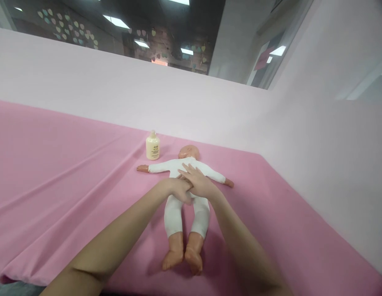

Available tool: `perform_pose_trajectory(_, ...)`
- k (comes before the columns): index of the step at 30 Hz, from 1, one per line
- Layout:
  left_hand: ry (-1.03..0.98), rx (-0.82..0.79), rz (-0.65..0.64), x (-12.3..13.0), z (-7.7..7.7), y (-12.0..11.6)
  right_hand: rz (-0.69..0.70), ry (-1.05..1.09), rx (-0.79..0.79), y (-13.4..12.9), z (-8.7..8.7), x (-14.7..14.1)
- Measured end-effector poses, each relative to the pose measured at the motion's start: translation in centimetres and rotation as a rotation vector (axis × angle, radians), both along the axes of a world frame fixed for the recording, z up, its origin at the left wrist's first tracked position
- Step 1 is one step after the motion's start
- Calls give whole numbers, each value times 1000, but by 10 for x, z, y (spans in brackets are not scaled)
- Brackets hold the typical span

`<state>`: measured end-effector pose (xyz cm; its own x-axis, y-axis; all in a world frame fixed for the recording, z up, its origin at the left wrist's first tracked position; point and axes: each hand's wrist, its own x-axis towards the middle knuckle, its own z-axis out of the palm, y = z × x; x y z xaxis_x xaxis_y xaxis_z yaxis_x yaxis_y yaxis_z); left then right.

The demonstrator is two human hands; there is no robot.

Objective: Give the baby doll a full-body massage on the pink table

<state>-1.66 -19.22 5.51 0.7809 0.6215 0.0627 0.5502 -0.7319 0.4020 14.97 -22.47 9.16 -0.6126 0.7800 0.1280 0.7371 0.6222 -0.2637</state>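
A baby doll (203, 216) with a white cloth body lies on its back, arms spread and feet toward me. My right hand (197, 181) rests over the doll's belly with its fingers stretched out, partly crossing my left hand. Just beside it, my left hand (180, 189) lies over the lower belly, its fingers reaching beneath the right hand and partly hidden there. Both palms face down, and how firmly they touch the cloth cannot be seen. Beyond the doll's outstretched arm stands a cream-coloured lotion bottle (153, 148), upright, with dark print on its front.
A pink cloth (86, 172) with folds on its left side covers the table. White wall (286, 135) rises behind and to the right. Above it a window (178, 33) shows ceiling lights and heart-shaped stickers.
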Motion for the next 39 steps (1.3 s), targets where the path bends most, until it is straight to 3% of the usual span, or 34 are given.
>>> perform_pose_trajectory(3,-21,35,-90,10,-1,3,-51,16,0,25,-31,4)
perform_pose_trajectory(7,-104,154,10,19,-20,3,-66,19,-24,43,-57,9)
perform_pose_trajectory(11,-218,80,41,19,-38,14,-116,85,1,49,-66,9)
perform_pose_trajectory(17,-434,-189,181,23,-53,34,-309,181,9,52,-77,4)
perform_pose_trajectory(26,-610,-175,386,23,-71,50,-527,165,3,46,-86,0)
perform_pose_trajectory(32,-381,-13,431,27,-72,55,-498,-2,46,28,-82,-5)
perform_pose_trajectory(35,-233,139,430,23,-69,55,-413,-47,47,13,-79,-3)
perform_pose_trajectory(39,-109,169,477,17,-63,57,-296,-38,14,-12,-72,3)
